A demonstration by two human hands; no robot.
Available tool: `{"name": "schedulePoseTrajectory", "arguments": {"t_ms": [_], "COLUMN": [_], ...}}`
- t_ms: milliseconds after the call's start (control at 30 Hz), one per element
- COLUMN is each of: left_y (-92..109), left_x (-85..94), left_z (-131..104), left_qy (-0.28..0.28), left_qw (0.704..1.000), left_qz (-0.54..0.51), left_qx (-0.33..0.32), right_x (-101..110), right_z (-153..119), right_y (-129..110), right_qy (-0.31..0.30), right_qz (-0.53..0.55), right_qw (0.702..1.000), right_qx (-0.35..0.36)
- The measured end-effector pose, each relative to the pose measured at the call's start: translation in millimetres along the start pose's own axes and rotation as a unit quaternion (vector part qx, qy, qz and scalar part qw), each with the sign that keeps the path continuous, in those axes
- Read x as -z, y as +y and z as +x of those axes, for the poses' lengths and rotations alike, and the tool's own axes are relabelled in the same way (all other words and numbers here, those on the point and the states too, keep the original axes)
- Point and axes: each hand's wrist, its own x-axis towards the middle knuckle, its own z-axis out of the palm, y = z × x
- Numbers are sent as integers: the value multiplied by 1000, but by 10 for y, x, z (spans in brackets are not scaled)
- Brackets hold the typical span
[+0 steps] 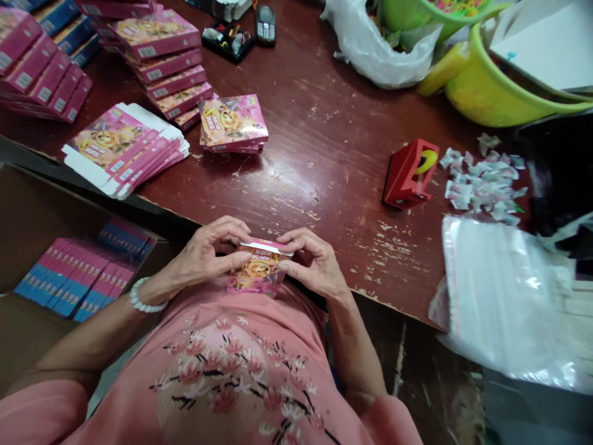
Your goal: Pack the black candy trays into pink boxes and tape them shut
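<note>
A small pink box (257,272) with a picture on its front is held upright against the body at the table's front edge. My left hand (208,250) grips its left side, thumb on the front and fingers at the top. On the right side my right hand (311,259) holds it the same way. A white strip shows along the box's top, below a pink flap. Beyond the hands, a short pile of pink boxes (233,122) lies on the table (319,154). Left of that pile are flat unfolded cartons (115,145).
Taller stacks of pink boxes (160,37) stand at the back left. An open carton with pink and blue boxes (76,275) is low at the left. On the right are a red tape dispenser (407,176), small wrapped pieces (484,182), clear bags (504,296) and a green basin (495,93).
</note>
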Motion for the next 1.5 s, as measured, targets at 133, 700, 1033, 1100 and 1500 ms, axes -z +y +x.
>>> {"name": "schedulePoseTrajectory", "arguments": {"t_ms": [133,700,1033,1100,1500], "left_y": [26,137,234,241,181], "left_x": [-6,87,105,84,156], "left_z": [12,239,300,316,149], "left_qy": [-36,-83,-123,-127,-132], "left_qw": [997,959,981,989,987], "left_qz": [-36,224,148,78,46], "left_qx": [61,-152,-36,25,-74], "right_x": [15,4,-63,-86,-32], "right_z": [38,129,57,57,-113], "right_y": [-28,-59,27,59,179], "right_qy": [4,55,54,55,19], "right_qz": [-16,122,187,203,30], "right_qw": [999,984,973,969,999], "right_qx": [-41,-114,-121,-128,26]}}
